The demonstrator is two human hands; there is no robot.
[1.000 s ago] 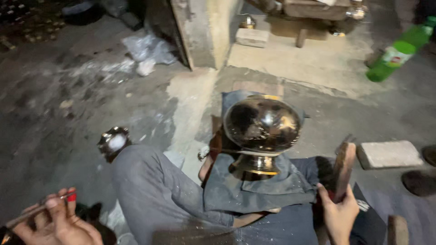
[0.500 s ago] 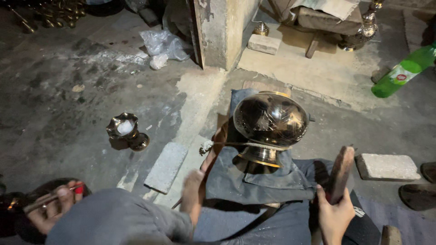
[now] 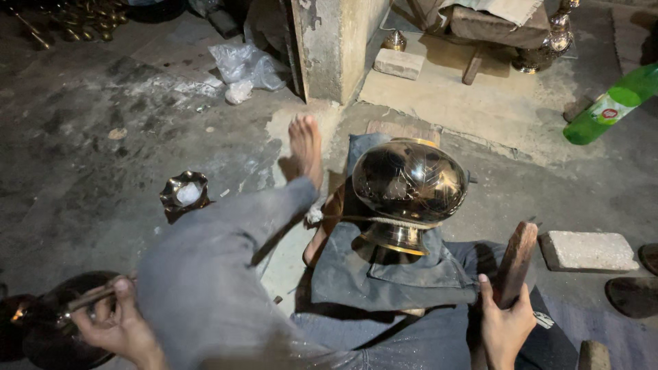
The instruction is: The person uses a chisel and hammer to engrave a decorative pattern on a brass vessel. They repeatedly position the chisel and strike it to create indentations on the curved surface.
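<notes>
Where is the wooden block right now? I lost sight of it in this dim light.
In the head view the wooden block stands upright at lower right, gripped by the right hand, between the brass pot and a pale brick.

1. Brass vase (image 3: 409,188) — glossy, mirror-dark polished metal.
2. Mallet (image 3: 515,264) — rough, worn wood.
3. Cloth pad (image 3: 384,274) — matt, dusty grey fabric.
4. Floor (image 3: 103,157) — rough, stained concrete.
5. Bottle (image 3: 613,104) — smooth green plastic.

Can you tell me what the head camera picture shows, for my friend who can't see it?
A shiny round metal pot sits on a folded grey cloth on a dusty floor, in front of a seated person. Their right hand holds a wooden block, and their left hand holds a thin tool. A green bottle lies nearby.
</notes>
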